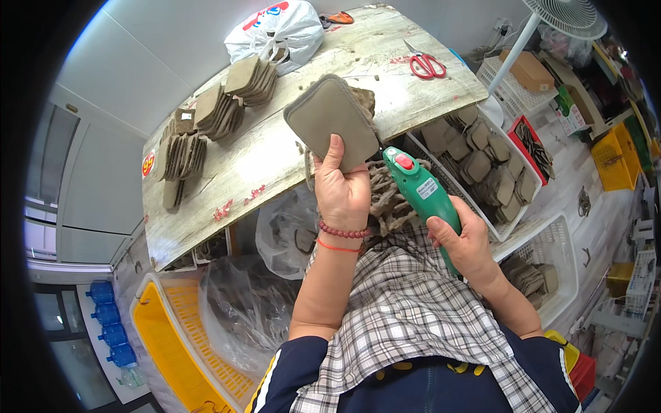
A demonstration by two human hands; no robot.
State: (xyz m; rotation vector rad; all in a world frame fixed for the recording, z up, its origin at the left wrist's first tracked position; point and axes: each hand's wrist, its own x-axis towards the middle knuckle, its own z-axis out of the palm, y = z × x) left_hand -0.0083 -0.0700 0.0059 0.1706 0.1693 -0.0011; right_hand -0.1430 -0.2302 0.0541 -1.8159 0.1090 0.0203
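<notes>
My left hand point(345, 196) grips a square grey-brown fabric pad point(327, 115) with rounded corners, thumb on its upper face. A rough piece of similar colour shows behind the pad's right edge. In my right hand point(465, 237) is a green handheld electric cutter point(430, 196) with a red button. Its tip is close to the pad's lower right corner; whether they touch, I cannot tell. Twisted brown fabric trimmings point(392, 199) lie over my checked apron point(385, 289), beneath both hands.
Several stacks of pads point(219, 113) stand along the left of the table point(255, 165). Red-handled scissors point(428, 66) and a white plastic bag point(275, 34) lie farther back. A white crate of pads point(482, 162) is at right, a yellow crate point(162, 337) at lower left.
</notes>
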